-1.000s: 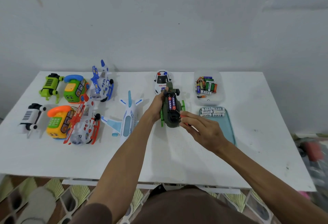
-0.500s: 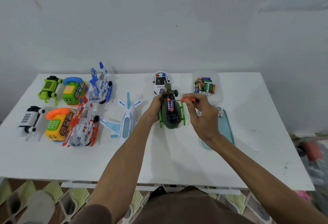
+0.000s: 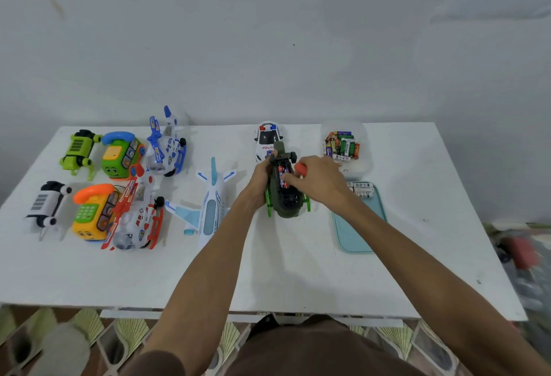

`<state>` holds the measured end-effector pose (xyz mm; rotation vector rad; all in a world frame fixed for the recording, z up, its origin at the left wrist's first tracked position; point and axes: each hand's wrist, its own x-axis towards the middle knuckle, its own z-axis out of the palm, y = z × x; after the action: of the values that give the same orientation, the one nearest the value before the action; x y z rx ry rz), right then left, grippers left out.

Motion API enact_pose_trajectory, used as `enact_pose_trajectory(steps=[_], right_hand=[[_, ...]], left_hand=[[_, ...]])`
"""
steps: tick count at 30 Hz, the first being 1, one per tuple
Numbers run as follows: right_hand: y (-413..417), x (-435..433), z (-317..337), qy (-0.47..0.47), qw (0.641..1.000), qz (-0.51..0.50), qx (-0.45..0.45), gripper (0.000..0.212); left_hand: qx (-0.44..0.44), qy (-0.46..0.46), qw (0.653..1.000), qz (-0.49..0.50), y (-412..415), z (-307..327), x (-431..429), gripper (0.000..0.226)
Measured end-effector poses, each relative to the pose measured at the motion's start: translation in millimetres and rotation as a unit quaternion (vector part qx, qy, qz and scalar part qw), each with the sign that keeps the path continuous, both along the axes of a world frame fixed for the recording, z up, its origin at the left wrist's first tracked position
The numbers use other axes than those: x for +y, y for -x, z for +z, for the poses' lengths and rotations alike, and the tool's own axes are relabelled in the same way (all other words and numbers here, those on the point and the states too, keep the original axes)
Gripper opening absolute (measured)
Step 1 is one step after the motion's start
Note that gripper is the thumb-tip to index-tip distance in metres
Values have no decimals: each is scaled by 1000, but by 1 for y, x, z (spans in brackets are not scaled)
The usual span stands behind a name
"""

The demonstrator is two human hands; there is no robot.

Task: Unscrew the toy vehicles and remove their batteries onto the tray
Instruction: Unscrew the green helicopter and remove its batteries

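The dark-green toy (image 3: 286,197) lies belly-up near the middle of the white counter (image 3: 298,271), nose toward the person, just in front of the police car (image 3: 268,137). Its body is a dull army green with bright green skids along both sides and black wheels at the far end. The battery bay on its underside is uncovered, a black well with cells (image 3: 281,173) in red-and-purple wrappers lying side by side in it.

The left hand (image 3: 261,177) grips the toy's left flank, fingers curled over its far end. The right hand (image 3: 320,180) comes in from the right with a screwdriver (image 3: 301,169) clasped in it, only the orange handle showing above the knuckles, while its fingertips (image 3: 290,179) reach down into the bay and touch the cells.

To the right, apart from the toy, is the teal tray (image 3: 354,232), partly under the right forearm, with a row of white batteries (image 3: 360,189) at its far end. Behind the tray a clear box (image 3: 362,164) holds mixed batteries. A white plane (image 3: 212,205) lies left of the left forearm.
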<state>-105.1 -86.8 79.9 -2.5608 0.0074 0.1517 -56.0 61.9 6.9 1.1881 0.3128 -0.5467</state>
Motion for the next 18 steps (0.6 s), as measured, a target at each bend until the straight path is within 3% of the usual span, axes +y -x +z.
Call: enact_pose_trajectory(steps=[7,14,18], right_hand=[[-5,24,13,85,996,-16,36,38],[-10,-25,25,14,998,-1,65,41],[-5,-81,14,170,978,48,112,31]], left_hand=[[4,-1,1000,-12,2,1,1,46],[2,-5,1000,-7,0,1,2,47],[9,-8,1000,-4,-2,-4,2,53]])
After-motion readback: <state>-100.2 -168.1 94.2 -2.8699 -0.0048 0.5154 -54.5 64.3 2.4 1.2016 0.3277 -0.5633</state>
